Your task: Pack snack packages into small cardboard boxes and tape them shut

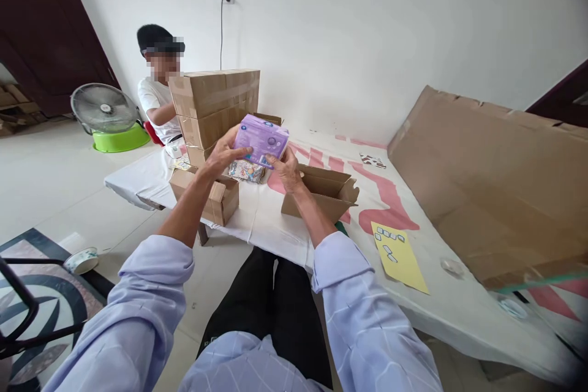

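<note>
A purple printed box (pixel 261 139) is held up over the table between my two hands. My left hand (pixel 226 152) grips its left side, thumb across the face. My right hand (pixel 285 168) closes on its lower right corner. Below and to the right stands an open cardboard box (pixel 305 203) with its flaps up; what lies inside is hidden. A closed small carton (pixel 221 199) sits under my left forearm. Behind the purple box, a patterned packet (pixel 248 171) rests on the cloth.
Stacked cartons (pixel 215 95) rise at the table's far left, with a person (pixel 156 95) in a black cap behind them. A yellow sheet (pixel 399 260) lies on the white tablecloth (pixel 294 239). A large cardboard sheet (pixel 496 177) stands at right. A fan (pixel 105 108) is on the floor.
</note>
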{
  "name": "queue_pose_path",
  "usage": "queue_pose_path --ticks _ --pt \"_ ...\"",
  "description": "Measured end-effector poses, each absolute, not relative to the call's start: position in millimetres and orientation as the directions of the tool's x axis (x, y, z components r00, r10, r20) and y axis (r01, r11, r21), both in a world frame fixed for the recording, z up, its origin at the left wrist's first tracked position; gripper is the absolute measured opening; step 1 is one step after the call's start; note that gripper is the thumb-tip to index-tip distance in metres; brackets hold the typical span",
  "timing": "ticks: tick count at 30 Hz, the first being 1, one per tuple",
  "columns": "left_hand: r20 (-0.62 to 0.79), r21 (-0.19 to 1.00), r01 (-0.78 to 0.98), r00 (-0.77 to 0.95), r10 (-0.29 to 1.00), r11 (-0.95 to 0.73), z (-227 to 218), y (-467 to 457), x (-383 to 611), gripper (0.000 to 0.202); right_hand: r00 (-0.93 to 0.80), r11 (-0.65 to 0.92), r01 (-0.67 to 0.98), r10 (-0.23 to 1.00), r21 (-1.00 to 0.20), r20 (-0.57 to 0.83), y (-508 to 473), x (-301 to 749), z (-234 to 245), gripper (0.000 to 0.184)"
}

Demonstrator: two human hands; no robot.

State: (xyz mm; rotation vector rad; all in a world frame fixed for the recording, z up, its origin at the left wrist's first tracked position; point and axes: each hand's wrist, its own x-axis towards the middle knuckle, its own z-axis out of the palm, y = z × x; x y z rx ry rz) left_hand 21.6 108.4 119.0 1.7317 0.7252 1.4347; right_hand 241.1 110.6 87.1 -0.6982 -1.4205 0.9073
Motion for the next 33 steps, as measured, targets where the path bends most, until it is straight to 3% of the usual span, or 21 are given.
queue_pose_path --ticks 3,6,10,13,16,18,21,23,28,33 --pt "0.665 0.714 0.017 0.296 0.686 -0.7 146 106 17 0.104 -0.055 0.567 -0.147 0.813 -0.81 0.579 105 242 88 0.075" --pt "0.673 0.65 0.134 0.356 0.649 -0.748 162 102 16 0.108 -0.053 0.603 -0.085 0.792 -0.793 0.608 96 246 84 0.079" --pt "0.635 0.616 0.253 0.402 0.66 -0.746 165 96 19 0.099 -0.198 0.633 0.153 0.772 -0.759 0.604 84 273 89 0.08" --pt "0.614 0.656 0.234 0.387 0.688 -0.717 158 92 20 0.082 -0.356 0.671 0.446 0.74 -0.592 0.571 74 320 101 0.072" --pt "0.63 0.701 0.188 0.291 0.72 -0.688 148 89 12 0.081 -0.421 0.524 0.785 0.843 -0.332 0.334 63 374 107 0.055" --pt "0.639 0.724 0.163 0.208 0.74 -0.671 141 86 4 0.083 -0.347 0.36 0.921 0.932 -0.147 0.102 56 402 104 0.06" --pt "0.641 0.74 0.157 0.129 0.757 -0.654 132 77 -7 0.083 -0.207 0.218 0.972 0.971 0.088 -0.123 49 420 92 0.049" --pt "0.626 0.742 0.169 0.17 0.761 -0.649 124 65 -9 0.082 -0.147 0.172 0.969 0.978 0.179 -0.145 47 416 85 0.032" --pt "0.416 0.766 0.252 0.507 0.755 -0.592 98 15 14 0.072 -0.196 0.198 0.962 0.98 0.186 -0.03 57 375 82 0.04" --pt "0.153 0.851 0.32 0.608 0.779 -0.416 44 -12 52 0.057 -0.271 0.27 0.962 0.963 0.025 0.015 85 310 84 0.035"
